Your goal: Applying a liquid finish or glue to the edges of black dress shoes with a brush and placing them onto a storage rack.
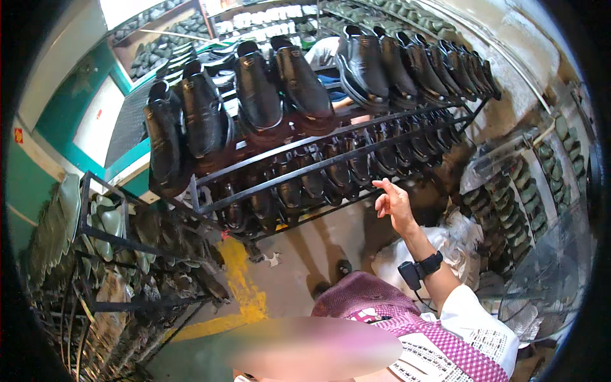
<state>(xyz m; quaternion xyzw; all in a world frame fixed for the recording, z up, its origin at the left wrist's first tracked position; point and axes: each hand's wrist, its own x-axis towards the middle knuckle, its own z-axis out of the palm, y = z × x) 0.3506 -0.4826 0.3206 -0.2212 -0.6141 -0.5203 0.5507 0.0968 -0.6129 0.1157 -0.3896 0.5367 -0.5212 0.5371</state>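
Note:
My right hand is raised with its fingers apart and holds nothing. Its fingertips reach toward the lower tier of a black metal shoe rack. Several glossy black leather shoes stand toe-down on the rack's upper tier, and more black shoes fill the lower tier just left of my fingers. A black band with a small device sits on my right wrist. My left hand is out of sight.
A second dark metal rack with greenish shoe soles stands at the left. More racks of soles line the right wall. White bags lie on the floor, which carries a yellow painted line. A wire fan guard is at right.

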